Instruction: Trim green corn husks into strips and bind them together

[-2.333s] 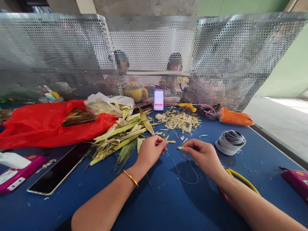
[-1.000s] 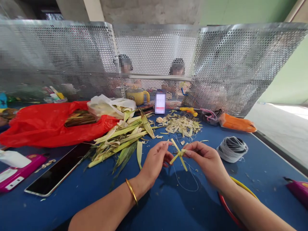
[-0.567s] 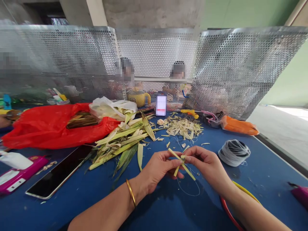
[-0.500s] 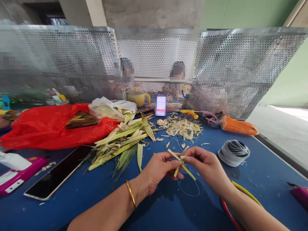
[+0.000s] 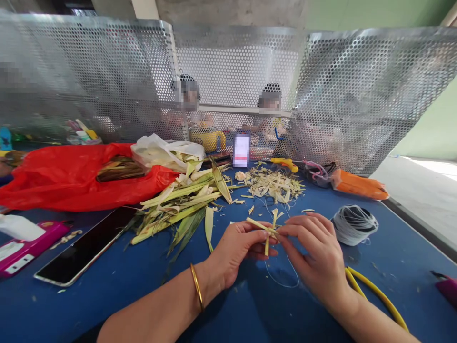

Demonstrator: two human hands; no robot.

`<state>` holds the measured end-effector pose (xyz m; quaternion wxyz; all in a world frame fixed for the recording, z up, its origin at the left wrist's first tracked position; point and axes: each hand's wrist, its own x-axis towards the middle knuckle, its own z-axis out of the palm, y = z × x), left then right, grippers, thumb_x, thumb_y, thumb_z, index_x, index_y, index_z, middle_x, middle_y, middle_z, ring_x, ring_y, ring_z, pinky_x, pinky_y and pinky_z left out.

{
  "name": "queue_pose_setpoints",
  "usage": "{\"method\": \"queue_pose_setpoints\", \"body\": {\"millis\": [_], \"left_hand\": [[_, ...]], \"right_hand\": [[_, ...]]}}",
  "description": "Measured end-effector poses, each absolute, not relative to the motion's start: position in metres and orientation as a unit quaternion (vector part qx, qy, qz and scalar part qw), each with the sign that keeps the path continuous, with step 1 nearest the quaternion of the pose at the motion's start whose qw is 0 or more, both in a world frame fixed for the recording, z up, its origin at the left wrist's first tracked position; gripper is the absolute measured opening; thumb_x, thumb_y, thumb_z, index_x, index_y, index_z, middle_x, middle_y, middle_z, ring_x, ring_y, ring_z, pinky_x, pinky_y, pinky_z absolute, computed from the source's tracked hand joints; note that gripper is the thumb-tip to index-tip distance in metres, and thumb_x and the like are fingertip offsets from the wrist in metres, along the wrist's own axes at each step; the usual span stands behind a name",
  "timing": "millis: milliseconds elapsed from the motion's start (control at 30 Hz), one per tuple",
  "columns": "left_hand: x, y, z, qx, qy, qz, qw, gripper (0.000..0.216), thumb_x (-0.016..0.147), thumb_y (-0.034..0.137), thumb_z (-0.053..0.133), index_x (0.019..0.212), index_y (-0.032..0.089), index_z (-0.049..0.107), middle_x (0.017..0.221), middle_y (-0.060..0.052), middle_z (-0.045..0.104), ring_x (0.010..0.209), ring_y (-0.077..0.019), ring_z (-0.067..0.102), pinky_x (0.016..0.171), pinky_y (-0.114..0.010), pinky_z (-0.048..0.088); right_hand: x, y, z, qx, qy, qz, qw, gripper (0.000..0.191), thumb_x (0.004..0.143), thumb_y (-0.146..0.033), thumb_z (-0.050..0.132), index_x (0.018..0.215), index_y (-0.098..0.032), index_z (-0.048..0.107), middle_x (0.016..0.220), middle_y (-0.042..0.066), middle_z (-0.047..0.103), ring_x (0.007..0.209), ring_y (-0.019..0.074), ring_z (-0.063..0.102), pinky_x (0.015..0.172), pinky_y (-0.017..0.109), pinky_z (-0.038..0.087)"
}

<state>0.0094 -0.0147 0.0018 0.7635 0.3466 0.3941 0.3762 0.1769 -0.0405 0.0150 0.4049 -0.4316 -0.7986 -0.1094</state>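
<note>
Two short pale-yellow leaf strips [image 5: 266,231] form a cross just above the blue table [image 5: 150,290]. My left hand [image 5: 235,250], with a gold bangle [image 5: 196,293] on its wrist, pinches the cross at its centre from the left. My right hand [image 5: 316,257] pinches the same crossing from the right, fingers curled over it. A thin white thread [image 5: 282,278] loops on the table right below both hands.
A pile of green leaves [image 5: 182,205] lies left of my hands, with cut scraps [image 5: 273,183] behind. A red plastic bag [image 5: 64,176], a tablet [image 5: 85,247], a coil of grey thread [image 5: 354,224], a yellow cord [image 5: 378,295] and a perforated metal screen [image 5: 232,81] surround the spot. Other people sit behind the screen.
Both hands came together on the strips, crossed them and turned the cross. My right hand has rolled over the crossing, and the view tilted down a little.
</note>
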Motion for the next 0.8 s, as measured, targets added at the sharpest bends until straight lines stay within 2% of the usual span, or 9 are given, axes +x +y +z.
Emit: {"method": "queue_pose_setpoints", "body": {"millis": [167, 400, 800], "left_hand": [[0.0122, -0.0192, 0.0035, 0.341, 0.37, 0.364, 0.784, 0.027, 0.071, 0.025, 0.069, 0.094, 0.011, 0.07, 0.08, -0.011, 0.073, 0.067, -0.0188, 0.071, 0.058, -0.022, 0.051], [0.0139, -0.0201, 0.002, 0.331, 0.361, 0.379, 0.785, 0.031, 0.069, 0.025, 0.073, 0.097, 0.013, 0.069, 0.081, -0.01, 0.074, 0.07, -0.0202, 0.071, 0.065, -0.027, 0.054], [0.0126, -0.0205, 0.0022, 0.321, 0.364, 0.378, 0.788, 0.021, 0.074, 0.022, 0.068, 0.092, 0.013, 0.071, 0.075, -0.009, 0.073, 0.066, -0.0176, 0.071, 0.063, -0.024, 0.053]], "right_hand": [[0.1786, -0.04, 0.0118, -0.425, -0.803, -0.147, 0.39, 0.009, 0.085, -0.017, 0.061, 0.087, -0.025, 0.065, 0.083, 0.0, 0.07, 0.08, 0.017, 0.064, 0.092, 0.039, 0.036], [0.1819, -0.0401, 0.0119, -0.409, -0.824, -0.176, 0.351, 0.015, 0.087, -0.016, 0.057, 0.092, -0.026, 0.068, 0.086, 0.0, 0.071, 0.086, 0.0178, 0.064, 0.098, 0.04, 0.034], [0.1802, -0.0429, 0.0149, -0.4, -0.83, -0.198, 0.333, 0.015, 0.09, -0.016, 0.054, 0.094, -0.024, 0.066, 0.086, 0.001, 0.073, 0.088, 0.0184, 0.064, 0.1, 0.042, 0.031]]}}
